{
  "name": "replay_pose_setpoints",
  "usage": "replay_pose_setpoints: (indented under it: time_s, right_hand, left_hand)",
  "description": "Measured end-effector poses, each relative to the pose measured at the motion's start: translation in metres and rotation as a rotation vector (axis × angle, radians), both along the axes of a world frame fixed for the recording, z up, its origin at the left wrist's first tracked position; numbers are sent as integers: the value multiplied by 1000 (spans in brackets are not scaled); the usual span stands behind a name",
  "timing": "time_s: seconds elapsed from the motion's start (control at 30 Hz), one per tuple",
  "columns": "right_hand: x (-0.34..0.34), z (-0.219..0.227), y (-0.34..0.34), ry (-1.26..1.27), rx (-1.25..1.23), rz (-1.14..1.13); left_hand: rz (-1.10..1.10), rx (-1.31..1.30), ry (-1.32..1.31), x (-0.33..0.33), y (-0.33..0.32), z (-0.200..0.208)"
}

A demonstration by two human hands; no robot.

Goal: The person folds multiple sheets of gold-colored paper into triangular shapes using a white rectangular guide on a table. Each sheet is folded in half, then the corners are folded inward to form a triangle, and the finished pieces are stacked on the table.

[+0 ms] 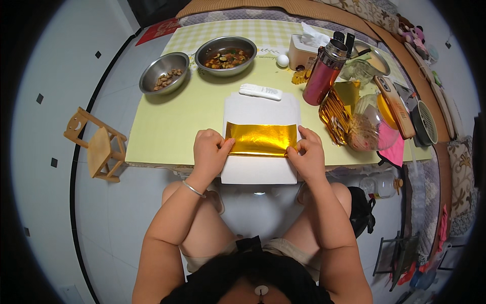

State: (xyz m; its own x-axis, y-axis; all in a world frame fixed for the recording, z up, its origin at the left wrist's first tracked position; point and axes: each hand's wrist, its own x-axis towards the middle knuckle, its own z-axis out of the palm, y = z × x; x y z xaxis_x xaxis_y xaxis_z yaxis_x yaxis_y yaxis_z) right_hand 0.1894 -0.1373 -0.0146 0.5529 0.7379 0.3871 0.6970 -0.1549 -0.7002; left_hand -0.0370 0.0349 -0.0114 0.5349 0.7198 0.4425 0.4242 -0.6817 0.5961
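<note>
A sheet of shiny gold foil paper [262, 139], wider than it is deep, lies over a white board [260, 171] at the table's near edge. My left hand [210, 148] pinches the sheet's left end between thumb and curled fingers. At the opposite end my right hand [308, 152] grips the lower right corner, its thumb on the foil. The sheet's near edge looks straight and may be a fold; I cannot tell. Beyond it, a white packet-like strip [260, 91] rests at the board's far edge. Folded gold foil pieces [334, 116] are heaped to the right.
Two steel bowls, one with nuts in the shell [164, 81], one with food in liquid [225, 57], stand far left. Rightward are a pink thermos [324, 73], a tissue box [299, 50], a white ball or egg [282, 61], a phone [393, 106] and a clear plastic container [365, 126].
</note>
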Motion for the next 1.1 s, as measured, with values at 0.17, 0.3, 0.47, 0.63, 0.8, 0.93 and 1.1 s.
replay_pose_setpoints:
  time_s: [0.17, 0.3, 0.47, 0.63, 0.8, 0.93, 1.1]
  right_hand:
    - [0, 2, -2, -24, -52, -43]
    - [-1, 1, -2, -31, -63, -36]
    - [-1, 3, -4, -45, -63, -26]
    - [0, 2, -5, -49, -61, -23]
    - [-1, 3, -5, -60, -76, -18]
    - [-3, 6, -4, -75, -108, -19]
    - [-2, 2, -5, -61, -104, -25]
  left_hand:
    - [13, 38, 4, 5, 1, -2]
    - [18, 62, 12, 5, 1, -1]
    - [19, 85, 24, 7, 2, -1]
    - [58, 293, 42, 13, -5, 16]
    - [-279, 381, 62, 18, 4, 17]
    - [-453, 122, 178, 15, 8, 8]
    - [-565, 336, 373, 13, -10, 28]
